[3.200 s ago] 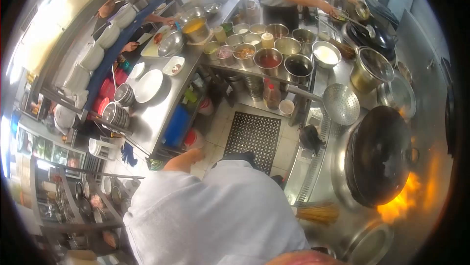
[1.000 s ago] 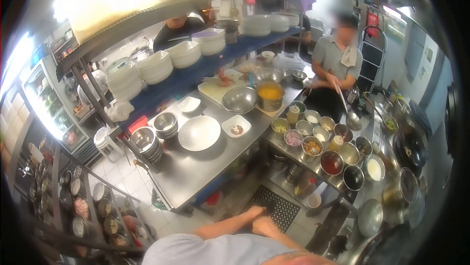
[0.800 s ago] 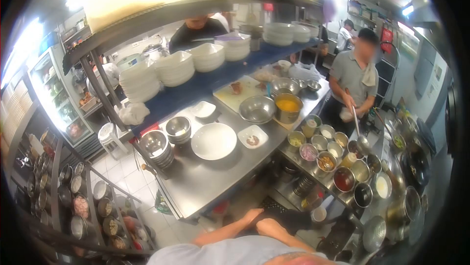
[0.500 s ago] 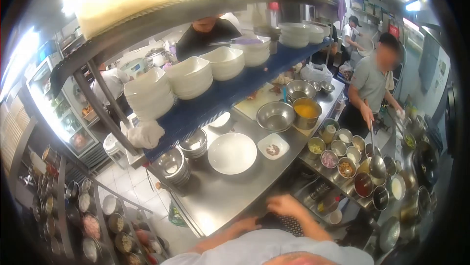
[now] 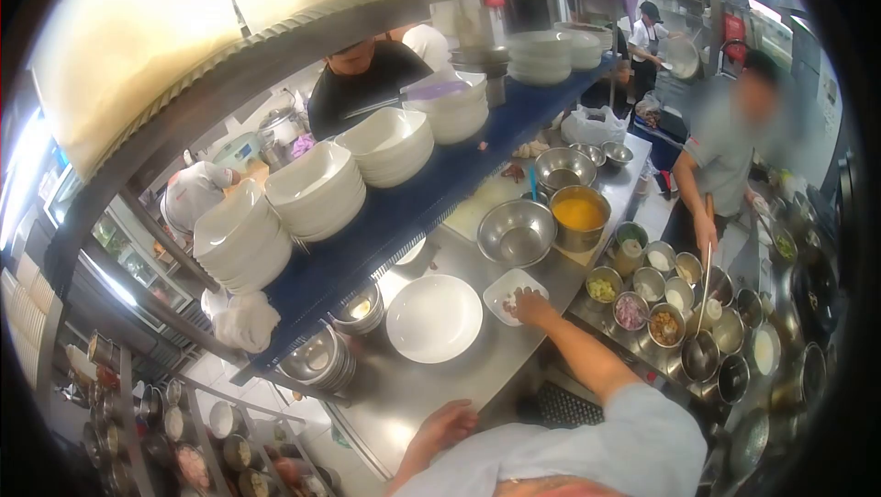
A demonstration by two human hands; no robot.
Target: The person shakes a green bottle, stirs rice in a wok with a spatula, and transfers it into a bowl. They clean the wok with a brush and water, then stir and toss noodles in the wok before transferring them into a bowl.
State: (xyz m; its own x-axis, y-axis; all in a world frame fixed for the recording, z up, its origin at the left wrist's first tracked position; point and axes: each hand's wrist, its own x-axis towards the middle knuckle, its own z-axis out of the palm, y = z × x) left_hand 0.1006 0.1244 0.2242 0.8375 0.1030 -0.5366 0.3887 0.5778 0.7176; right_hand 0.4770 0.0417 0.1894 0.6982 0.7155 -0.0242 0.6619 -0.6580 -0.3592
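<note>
My right hand [image 5: 529,306] reaches into a small white square bowl [image 5: 500,292], fingers pointing down and drawn together. Whatever is between the fingertips is hidden, and the hand covers most of the bowl's inside. Left of that bowl stands a large round white plate or shallow bowl [image 5: 433,318] with nothing on it. My left hand [image 5: 447,425] hovers by the front edge of the steel counter [image 5: 395,405], fingers loosely stretched and holding nothing.
Metal bowls [image 5: 516,231] and a pot of orange liquid [image 5: 580,211] stand at the back. Stacked white bowls [image 5: 317,192] line a blue-covered shelf [image 5: 367,208] above the counter. Ingredient containers [image 5: 665,324] sit to the right, where a co-worker [image 5: 730,153] holds a ladle [image 5: 700,356].
My right hand has moved from near my body out into the small white bowl. My left hand has come away from my waist. The view has shifted slightly.
</note>
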